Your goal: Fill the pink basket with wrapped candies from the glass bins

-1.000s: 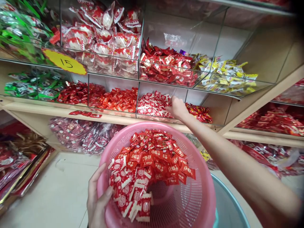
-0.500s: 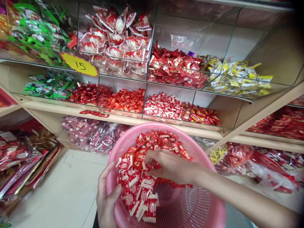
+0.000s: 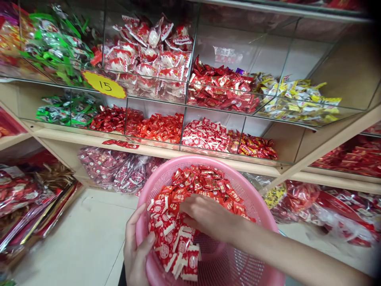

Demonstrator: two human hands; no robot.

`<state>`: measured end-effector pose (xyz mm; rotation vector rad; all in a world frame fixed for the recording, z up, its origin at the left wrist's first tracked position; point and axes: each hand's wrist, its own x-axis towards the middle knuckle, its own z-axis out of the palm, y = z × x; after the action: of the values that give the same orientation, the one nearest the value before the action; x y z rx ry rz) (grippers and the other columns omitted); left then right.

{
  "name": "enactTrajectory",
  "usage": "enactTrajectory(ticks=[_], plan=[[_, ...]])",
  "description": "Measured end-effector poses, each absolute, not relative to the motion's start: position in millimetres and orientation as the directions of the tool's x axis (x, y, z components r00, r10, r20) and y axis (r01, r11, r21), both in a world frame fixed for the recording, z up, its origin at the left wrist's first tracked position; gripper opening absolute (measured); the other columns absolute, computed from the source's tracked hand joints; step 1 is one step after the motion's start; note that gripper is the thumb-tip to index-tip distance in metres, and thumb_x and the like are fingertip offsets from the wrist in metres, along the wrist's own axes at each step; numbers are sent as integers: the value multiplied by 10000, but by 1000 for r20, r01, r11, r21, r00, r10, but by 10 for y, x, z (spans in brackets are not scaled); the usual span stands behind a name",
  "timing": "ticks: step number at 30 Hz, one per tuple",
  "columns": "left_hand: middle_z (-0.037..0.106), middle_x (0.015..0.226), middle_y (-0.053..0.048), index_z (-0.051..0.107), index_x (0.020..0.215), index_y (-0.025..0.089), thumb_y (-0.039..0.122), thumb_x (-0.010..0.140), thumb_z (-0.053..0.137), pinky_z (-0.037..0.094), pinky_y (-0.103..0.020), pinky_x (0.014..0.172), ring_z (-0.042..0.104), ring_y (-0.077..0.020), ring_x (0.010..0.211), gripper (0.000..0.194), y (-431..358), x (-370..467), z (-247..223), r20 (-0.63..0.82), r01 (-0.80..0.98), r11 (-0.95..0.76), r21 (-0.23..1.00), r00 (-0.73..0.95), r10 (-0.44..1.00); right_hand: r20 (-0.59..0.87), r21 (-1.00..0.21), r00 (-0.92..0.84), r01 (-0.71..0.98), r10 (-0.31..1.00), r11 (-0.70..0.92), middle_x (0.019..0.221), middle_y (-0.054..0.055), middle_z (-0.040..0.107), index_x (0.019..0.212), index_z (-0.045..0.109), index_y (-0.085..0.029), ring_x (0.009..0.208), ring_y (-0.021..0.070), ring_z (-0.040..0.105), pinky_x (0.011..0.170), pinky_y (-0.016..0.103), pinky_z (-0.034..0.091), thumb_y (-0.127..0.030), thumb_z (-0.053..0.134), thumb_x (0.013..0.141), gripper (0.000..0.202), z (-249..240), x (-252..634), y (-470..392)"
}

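My left hand [image 3: 137, 248] grips the left rim of a pink plastic basket [image 3: 262, 202], thumb on the inside and fingers outside. Inside the basket, my right hand [image 3: 202, 214] reaches down among wrapped candies with its fingers curled. Its fingertips are buried, so what they hold, if anything, is hidden. Red-and-white wrapped candies [image 3: 181, 242] lie along the basket's left side. Plain red wrapped candies [image 3: 205, 176] are heaped at the far side, running round to the right behind my hand. The perforated bottom shows at the near right.
Ahead stand shelves with clear bins of candies, among them red ones [image 3: 222, 87], yellow ones [image 3: 300, 97] and green ones [image 3: 59, 47]. A yellow price tag [image 3: 104, 84] reads 15. Bagged candies [image 3: 119, 169] sit under the shelf. Flat packs [image 3: 44, 222] lie left on the tiled floor.
My right hand has shifted slightly down within the basket, and more red candies now show along the right side behind it. My left hand keeps its hold on the rim.
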<state>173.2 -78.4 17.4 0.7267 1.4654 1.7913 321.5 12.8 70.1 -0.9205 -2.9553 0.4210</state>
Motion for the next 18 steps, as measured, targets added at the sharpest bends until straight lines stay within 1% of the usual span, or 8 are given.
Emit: enactTrajectory(ticks=[5,11,16,18], plan=[[527,1297,-24,543,1194,230,352,733,584,252,-432,1047,390,-299,1253,479,-779,1727,178,-8,-161,-111,981,-598,802,-44,-242,-821,562,570,791,827,72,646,849,601,-135,753,177,564,606,302,360,-162,501,860,105,639,3175,115],[532,1292,-19,551,1178,234,357,727,588,264,-413,1043,383,-293,1258,469,-778,1752,210,-16,-166,-107,980,-608,794,5,-310,-815,549,579,776,863,67,626,865,606,-142,748,147,552,601,282,357,-83,411,867,204,624,3232,74],[529,1297,-23,552,1178,231,370,725,589,252,-427,1051,376,-300,1263,475,-779,1747,224,-13,-158,-104,982,-605,796,-32,-240,-817,565,576,789,846,68,619,851,609,-140,751,160,548,608,295,364,-68,423,850,199,667,3241,48],[529,1297,-23,551,1178,231,365,727,590,251,-430,1053,377,-299,1263,473,-780,1745,223,-15,-163,-104,981,-602,798,-12,-225,-821,558,571,799,838,64,614,848,607,-144,750,159,542,615,297,365,-71,421,851,199,653,3234,42]])
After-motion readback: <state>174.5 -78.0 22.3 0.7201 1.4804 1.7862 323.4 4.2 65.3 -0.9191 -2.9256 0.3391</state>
